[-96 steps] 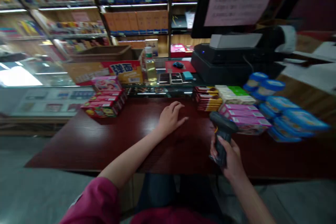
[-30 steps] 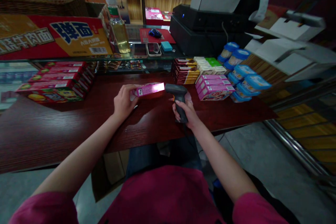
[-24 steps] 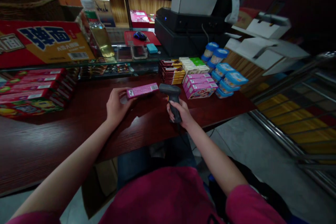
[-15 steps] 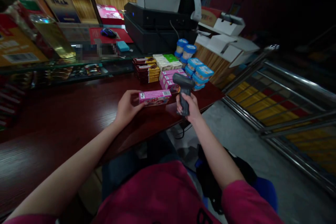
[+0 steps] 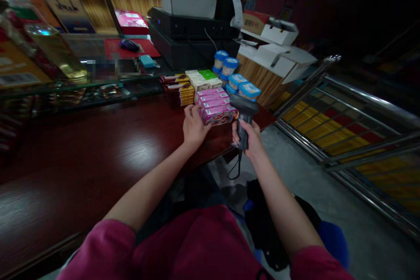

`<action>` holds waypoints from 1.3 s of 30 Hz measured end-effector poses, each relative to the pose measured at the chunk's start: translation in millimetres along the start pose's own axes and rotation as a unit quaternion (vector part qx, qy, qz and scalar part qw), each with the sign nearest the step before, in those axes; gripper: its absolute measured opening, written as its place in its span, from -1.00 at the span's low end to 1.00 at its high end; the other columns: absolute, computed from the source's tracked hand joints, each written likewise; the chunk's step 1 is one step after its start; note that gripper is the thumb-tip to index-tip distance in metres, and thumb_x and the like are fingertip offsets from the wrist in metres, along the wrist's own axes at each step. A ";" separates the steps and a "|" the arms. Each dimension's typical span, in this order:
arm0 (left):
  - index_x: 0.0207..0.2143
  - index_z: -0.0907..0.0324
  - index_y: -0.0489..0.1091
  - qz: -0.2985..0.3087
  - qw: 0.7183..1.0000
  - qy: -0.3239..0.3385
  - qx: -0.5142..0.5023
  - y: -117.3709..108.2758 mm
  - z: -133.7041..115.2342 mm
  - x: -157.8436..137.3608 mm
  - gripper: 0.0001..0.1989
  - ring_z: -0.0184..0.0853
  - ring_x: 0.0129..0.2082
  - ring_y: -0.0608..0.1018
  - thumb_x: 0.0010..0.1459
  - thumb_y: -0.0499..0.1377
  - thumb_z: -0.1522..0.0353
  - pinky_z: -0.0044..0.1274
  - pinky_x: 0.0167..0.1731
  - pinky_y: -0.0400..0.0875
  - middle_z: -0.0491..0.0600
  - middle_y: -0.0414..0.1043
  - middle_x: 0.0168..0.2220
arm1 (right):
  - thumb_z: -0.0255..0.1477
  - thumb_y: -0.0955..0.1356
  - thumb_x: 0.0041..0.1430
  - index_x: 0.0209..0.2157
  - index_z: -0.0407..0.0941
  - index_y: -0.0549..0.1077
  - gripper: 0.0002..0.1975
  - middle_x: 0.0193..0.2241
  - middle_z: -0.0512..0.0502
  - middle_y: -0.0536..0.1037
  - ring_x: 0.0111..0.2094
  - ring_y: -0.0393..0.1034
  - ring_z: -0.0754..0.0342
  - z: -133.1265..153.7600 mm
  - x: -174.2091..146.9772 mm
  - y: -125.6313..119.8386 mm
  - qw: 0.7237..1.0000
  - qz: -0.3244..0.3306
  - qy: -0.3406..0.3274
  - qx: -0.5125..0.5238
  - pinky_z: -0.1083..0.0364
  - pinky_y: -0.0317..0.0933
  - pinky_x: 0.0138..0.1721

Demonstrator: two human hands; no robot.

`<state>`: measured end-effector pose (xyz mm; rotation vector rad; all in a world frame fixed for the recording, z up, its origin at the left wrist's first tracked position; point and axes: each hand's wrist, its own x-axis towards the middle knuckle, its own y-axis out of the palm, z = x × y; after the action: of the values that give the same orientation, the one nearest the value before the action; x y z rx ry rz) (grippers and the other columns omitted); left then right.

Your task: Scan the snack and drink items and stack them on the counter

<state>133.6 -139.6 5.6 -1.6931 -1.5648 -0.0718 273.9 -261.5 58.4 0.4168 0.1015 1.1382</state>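
Note:
My left hand [image 5: 193, 130] is at the left end of a pink box [image 5: 220, 117], its thumb on the front face and its fingers curled at the corner. That box lies at the front of a row of matching pink boxes [image 5: 210, 92] on the dark red counter [image 5: 138, 140]. In my right hand [image 5: 253, 139] is a dark grey barcode scanner [image 5: 243, 106], gripped by its handle, with its head just right of the pink boxes. A black cord loop hangs under the handle.
Behind the pink boxes stand brown-and-yellow packets [image 5: 179, 92], cream packs [image 5: 200, 81] and blue-lidded tubs [image 5: 238, 81]. A black cash drawer [image 5: 187, 46] is at the back. To the right stands a metal railing [image 5: 361, 96]; a glass shelf [image 5: 138, 76] runs along the left.
My left hand has carried the pink box right and back, up against the row of pink boxes. My right hand has shifted slightly right with the scanner.

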 end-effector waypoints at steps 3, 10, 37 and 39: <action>0.14 0.09 0.14 0.010 0.999 -0.014 -0.030 1.9 7.2 -0.1 -0.23 -0.03 0.13 0.49 -0.03 0.48 0.36 -0.19 0.09 0.53 0.15 0.11 0.17 | -0.25 0.53 0.03 -0.33 -0.09 0.42 -0.70 -0.52 0.09 0.53 -0.76 0.22 0.26 -11.0 5.0 19.7 1.000 0.029 0.007 0.007 0.24 0.14 -0.79; 0.18 0.10 0.17 -0.023 0.998 0.060 0.003 -90.9 76.8 -12.0 -0.39 -0.14 0.11 0.45 0.16 0.36 0.29 -0.28 0.10 0.49 0.15 0.15 0.15 | -0.27 0.52 0.05 -0.31 -0.11 0.47 -0.73 -0.53 0.08 0.52 -0.76 0.21 0.26 -49.1 6.4 91.4 0.989 0.119 0.085 0.027 0.24 0.15 -0.80; 0.11 0.16 0.29 -0.333 0.889 -0.262 0.173 -481.4 275.2 -123.4 -0.24 -0.04 0.14 0.40 -0.14 0.49 0.30 -0.14 0.25 0.28 0.12 0.26 0.07 | -0.25 0.46 0.13 -0.19 -0.14 0.41 -0.69 -0.55 0.07 0.50 -0.70 0.21 0.23 -201.5 -26.9 394.4 0.855 0.420 0.293 0.079 0.23 0.08 -0.72; -0.02 0.15 0.38 -0.312 0.894 -0.269 0.177 -480.9 270.8 -123.6 -0.39 -0.06 0.13 0.40 -0.13 0.48 0.28 -0.15 0.23 0.30 0.08 0.30 0.00 | -0.25 0.46 0.14 -0.19 -0.14 0.40 -0.69 -0.56 0.08 0.49 -0.71 0.18 0.24 -200.7 -25.5 392.2 0.865 0.399 0.294 0.082 0.23 0.06 -0.73</action>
<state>-431.8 -129.9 2.1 -0.9066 -2.3238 0.3653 -131.4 -92.2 16.7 0.2428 0.6090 2.0693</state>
